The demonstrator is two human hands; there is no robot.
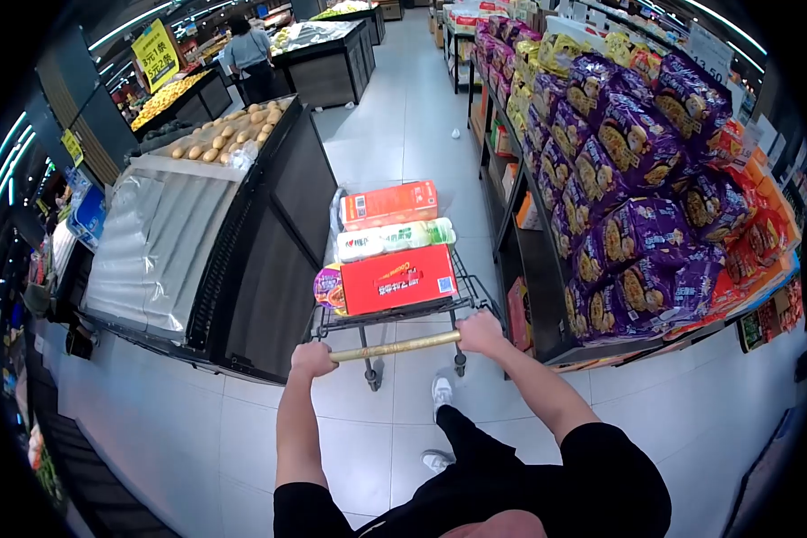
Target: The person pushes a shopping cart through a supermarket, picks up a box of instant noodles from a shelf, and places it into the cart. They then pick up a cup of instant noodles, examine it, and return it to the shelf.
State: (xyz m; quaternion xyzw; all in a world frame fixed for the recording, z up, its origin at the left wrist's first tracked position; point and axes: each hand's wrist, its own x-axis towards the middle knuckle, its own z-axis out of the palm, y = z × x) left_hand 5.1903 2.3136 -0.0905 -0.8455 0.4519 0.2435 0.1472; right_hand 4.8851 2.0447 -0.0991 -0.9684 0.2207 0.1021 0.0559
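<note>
My left hand (314, 359) is wrapped round the left end of a shopping cart's yellowish handle bar (394, 347). Round the bar's right end, my right hand (481, 332) is closed too. Ahead of both hands, the shopping cart (475, 291) carries a red box (399, 280) nearest me. Behind that box lies a white and green plastic-wrapped pack (394, 239), and an orange-red box (390, 205) sits at the far end. A round purple instant noodle tub (329, 289) is at the cart's left side, partly hidden by the red box.
On the right, purple noodle packs (637, 134) are piled high along a shelf edge close to the cart. A dark produce stand (278, 224) with potatoes (233, 134) borders the left. Between them a tiled aisle (403, 117) runs ahead. A person (248, 61) stands farther off at left.
</note>
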